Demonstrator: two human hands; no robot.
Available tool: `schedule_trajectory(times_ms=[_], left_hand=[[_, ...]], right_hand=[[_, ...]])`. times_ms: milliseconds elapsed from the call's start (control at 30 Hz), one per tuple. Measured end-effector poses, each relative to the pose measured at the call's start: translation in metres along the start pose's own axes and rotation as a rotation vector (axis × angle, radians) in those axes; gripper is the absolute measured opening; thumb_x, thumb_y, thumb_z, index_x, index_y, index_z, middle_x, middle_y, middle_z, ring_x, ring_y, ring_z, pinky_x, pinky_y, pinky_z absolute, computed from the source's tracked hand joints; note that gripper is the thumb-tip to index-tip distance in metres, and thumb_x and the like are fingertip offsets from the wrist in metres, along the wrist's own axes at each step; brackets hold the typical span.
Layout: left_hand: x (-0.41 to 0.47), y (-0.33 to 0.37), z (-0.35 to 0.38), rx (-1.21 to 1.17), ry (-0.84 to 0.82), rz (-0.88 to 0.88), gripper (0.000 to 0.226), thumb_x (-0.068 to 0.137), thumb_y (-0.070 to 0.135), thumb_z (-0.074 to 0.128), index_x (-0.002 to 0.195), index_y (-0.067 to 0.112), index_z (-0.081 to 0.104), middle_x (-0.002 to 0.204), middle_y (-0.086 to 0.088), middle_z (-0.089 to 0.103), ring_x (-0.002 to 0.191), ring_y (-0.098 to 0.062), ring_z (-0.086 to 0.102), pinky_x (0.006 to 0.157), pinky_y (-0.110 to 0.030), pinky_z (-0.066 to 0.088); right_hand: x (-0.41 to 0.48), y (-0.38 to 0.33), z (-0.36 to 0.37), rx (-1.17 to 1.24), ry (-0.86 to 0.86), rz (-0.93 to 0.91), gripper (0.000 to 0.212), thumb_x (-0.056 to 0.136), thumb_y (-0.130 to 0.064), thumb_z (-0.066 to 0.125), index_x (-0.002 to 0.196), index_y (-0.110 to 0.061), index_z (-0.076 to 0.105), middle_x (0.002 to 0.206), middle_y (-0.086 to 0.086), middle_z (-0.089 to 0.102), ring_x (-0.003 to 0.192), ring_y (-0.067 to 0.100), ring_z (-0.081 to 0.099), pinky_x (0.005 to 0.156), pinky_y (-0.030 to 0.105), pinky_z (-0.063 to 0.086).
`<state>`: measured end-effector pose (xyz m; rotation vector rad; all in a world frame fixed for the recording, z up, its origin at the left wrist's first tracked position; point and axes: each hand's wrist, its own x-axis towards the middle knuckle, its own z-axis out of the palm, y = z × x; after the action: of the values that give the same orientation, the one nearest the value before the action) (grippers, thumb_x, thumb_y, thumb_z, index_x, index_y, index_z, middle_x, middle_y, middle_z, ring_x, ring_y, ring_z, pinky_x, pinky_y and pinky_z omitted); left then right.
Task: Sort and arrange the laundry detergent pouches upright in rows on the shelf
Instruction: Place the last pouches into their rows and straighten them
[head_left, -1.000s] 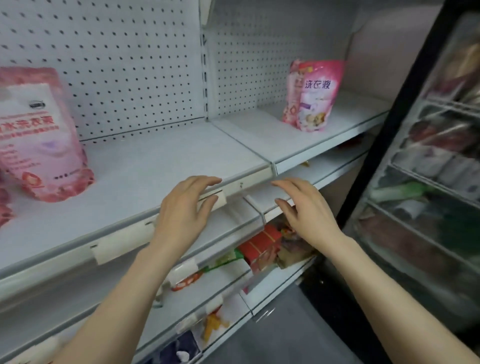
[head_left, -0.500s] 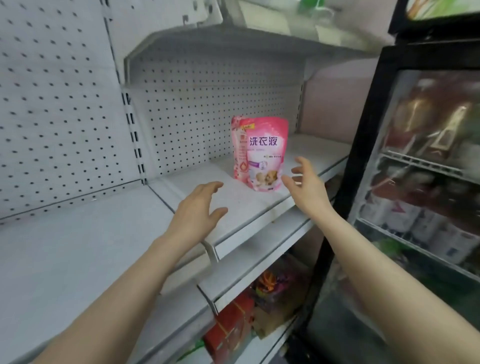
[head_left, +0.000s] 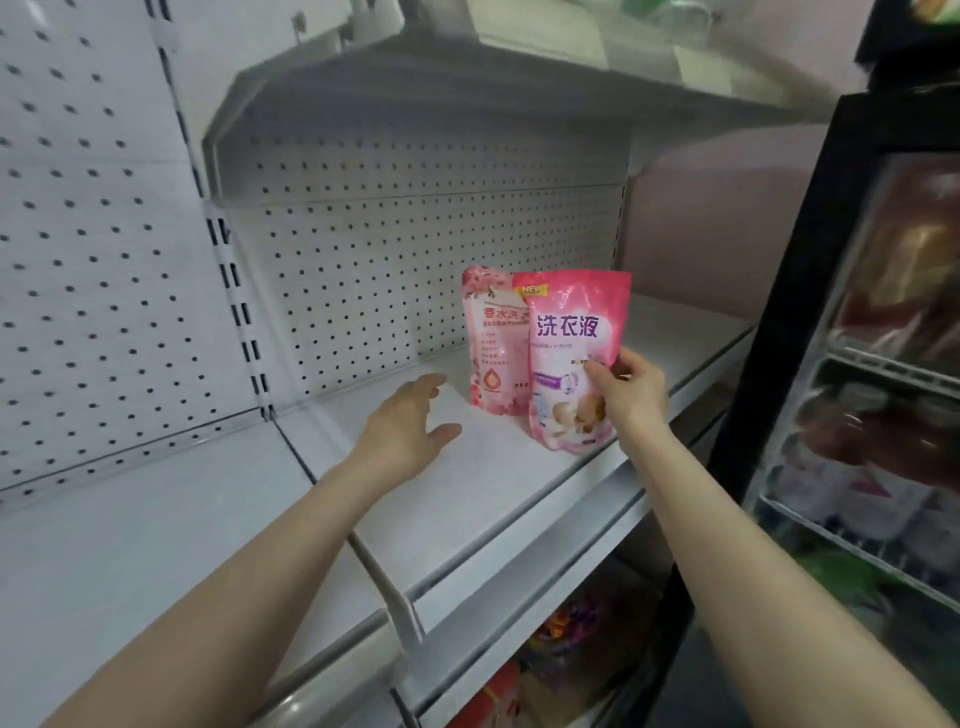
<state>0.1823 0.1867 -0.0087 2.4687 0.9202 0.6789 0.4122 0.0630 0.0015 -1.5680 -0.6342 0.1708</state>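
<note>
Right hand (head_left: 631, 392) grip pinches the glossy bright-pink plastic detergent pouch (head_left: 571, 364) at its right edge, long axis upright. Left hand (head_left: 410, 431) spread, empty, nearer the paler pink floral pouch (head_left: 493, 343) standing just behind-left on the white metal shelf (head_left: 467, 499).

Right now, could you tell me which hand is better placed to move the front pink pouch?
The right hand: it already grips the front pink pouch at its right edge. The left hand is open over the bare shelf, touching neither pouch.

Head view looks down, close, at shelf (head_left: 509, 499); edges perhaps blurred.
</note>
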Motion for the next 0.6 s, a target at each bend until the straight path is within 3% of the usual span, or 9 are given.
schedule_trajectory(times_ms=[200,300,433,600], left_hand=[[0.058,0.022,0.03,-0.17,0.052,-0.136,0.085,0.086,0.039,0.067,0.151,0.012,0.018,0.154,-0.009,0.032,0.136,-0.027,0.038,0.109,-0.042,0.037],[0.087,0.04,0.036,-0.402,0.126,-0.209,0.085,0.084,0.026,0.071,0.15,0.012,0.019,0.151,-0.007,0.037,0.134,-0.025,0.042,0.1,-0.032,0.04],[0.104,0.053,0.04,-0.516,0.247,-0.196,0.055,0.082,0.017,0.072,0.13,0.013,0.047,0.124,-0.005,0.062,0.108,-0.021,0.061,0.076,-0.026,0.05],[0.077,0.049,0.039,-0.329,0.423,-0.19,0.032,0.083,0.016,0.069,0.115,0.011,0.063,0.111,-0.01,0.07,0.098,-0.028,0.067,0.083,-0.04,0.054]], right_hand=[[0.016,0.009,-0.027,0.003,-0.119,-0.018,0.013,0.089,-0.02,0.07,0.1,-0.026,0.066,0.093,-0.007,0.069,0.092,0.021,0.07,0.086,0.044,0.058],[0.023,0.01,-0.031,-0.005,-0.182,-0.027,0.017,0.09,-0.021,0.07,0.105,-0.025,0.063,0.1,-0.004,0.068,0.093,0.022,0.07,0.083,0.043,0.059],[0.036,0.015,-0.038,0.016,-0.207,-0.044,0.02,0.09,-0.021,0.069,0.108,-0.027,0.062,0.101,-0.006,0.07,0.091,0.018,0.071,0.085,0.046,0.059],[0.048,0.025,-0.035,0.034,-0.138,-0.058,0.012,0.087,-0.022,0.07,0.089,-0.019,0.058,0.092,0.004,0.072,0.089,0.028,0.07,0.083,0.052,0.056]])
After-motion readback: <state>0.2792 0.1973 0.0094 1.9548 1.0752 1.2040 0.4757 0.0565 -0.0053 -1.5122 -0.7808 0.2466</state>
